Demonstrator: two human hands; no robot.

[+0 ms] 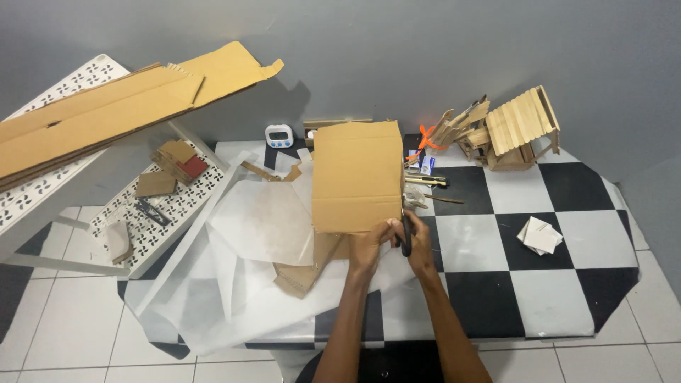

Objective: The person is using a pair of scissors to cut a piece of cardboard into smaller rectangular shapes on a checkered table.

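Note:
A rectangular piece of brown cardboard (356, 175) stands tilted on the checkered table (525, 298). My left hand (369, 248) grips its lower edge near the right corner. Right beside it, my right hand (418, 242) is closed around a black-handled cutter (406, 237) held against the cardboard's lower right corner. More brown cardboard scraps (305, 273) lie under the piece, on top of white paper sheets (262, 227).
A popsicle-stick house model (514, 128) and loose sticks stand at the back right. A small white timer (279, 135), folded white paper (540, 235), and a white perforated shelf (152, 213) holding cardboard bits are around. Large cardboard sheets (106, 106) lie on the upper shelf.

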